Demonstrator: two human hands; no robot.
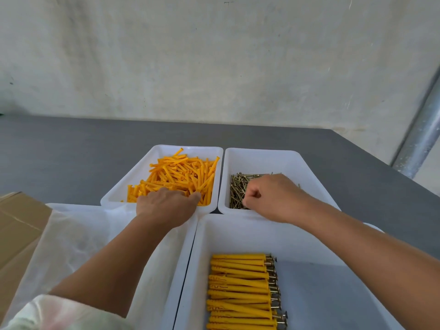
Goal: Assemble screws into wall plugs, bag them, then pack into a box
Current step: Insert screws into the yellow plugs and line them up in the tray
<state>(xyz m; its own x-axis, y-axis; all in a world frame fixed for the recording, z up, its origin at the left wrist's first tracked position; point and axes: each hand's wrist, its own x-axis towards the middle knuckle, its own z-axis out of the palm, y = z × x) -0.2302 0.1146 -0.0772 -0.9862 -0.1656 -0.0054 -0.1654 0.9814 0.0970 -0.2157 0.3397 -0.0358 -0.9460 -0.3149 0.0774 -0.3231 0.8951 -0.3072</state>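
Orange side, left hand (166, 206): palm down on plugs (181, 177), fingers curled into the heap, tips hidden; can't tell if it grips one.
Right hand (269, 196): fisted, thumb against forefinger, tips down in screws (238, 189); can't tell if one is pinched.
Plugs: loose heap in back-left tray (126, 184).
Screws: loose pile in back-right tray (273, 160), just beside the plug tray.
Sets (240, 289): yellow plugs with screws in, heads to the right, stacked in a row in front-right tray (238, 234).
Bags (71, 234): clear plastic, in front-left tray (173, 258), under the left forearm.
Box (19, 225): cardboard, far left, beside front-left tray.
Table (71, 151): grey, under all trays.
Wall (214, 55): pale, behind table; metal pipe (419, 139) at right.
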